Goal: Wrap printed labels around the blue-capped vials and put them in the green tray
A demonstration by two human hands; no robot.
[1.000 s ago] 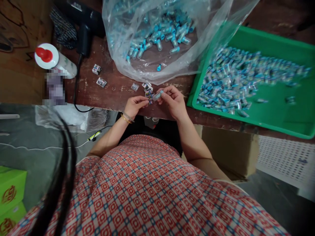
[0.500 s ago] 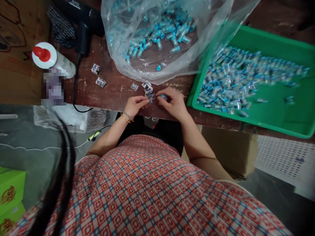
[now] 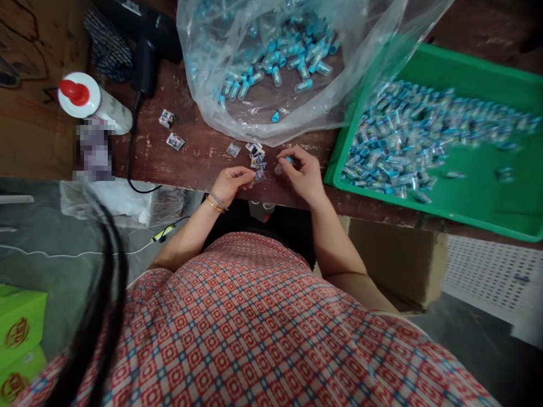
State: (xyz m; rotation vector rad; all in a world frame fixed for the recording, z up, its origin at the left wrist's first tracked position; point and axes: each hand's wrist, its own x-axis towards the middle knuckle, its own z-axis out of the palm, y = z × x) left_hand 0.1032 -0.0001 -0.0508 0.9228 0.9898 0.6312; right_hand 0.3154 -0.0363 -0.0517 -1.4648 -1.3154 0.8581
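Over the table's front edge, my left hand [image 3: 231,183] pinches a small printed plastic sleeve [image 3: 259,176] between thumb and fingertips. Just right of it, my right hand [image 3: 306,174] closes its thumb and index finger on a small clear vial with a blue cap [image 3: 279,168]; part of the vial is hidden by the fingers. The two hands are a short gap apart. Beyond my left fingertips lies a small pile of printed sleeves [image 3: 255,150], with a single flat sleeve [image 3: 233,149] beside it.
A clear plastic bag [image 3: 271,134] of blue-capped vials lies open at the back. At right stands a green tray [image 3: 487,192] with many labelled vials. Leftward are two sleeve stacks [image 3: 175,141], a heat gun [image 3: 146,62] with its cord, and a white bottle with red top [image 3: 116,113].
My right hand has drawn slightly away to the right with the vial, widening the gap between the hands. My left hand has shifted a little left, still pinching the sleeve.
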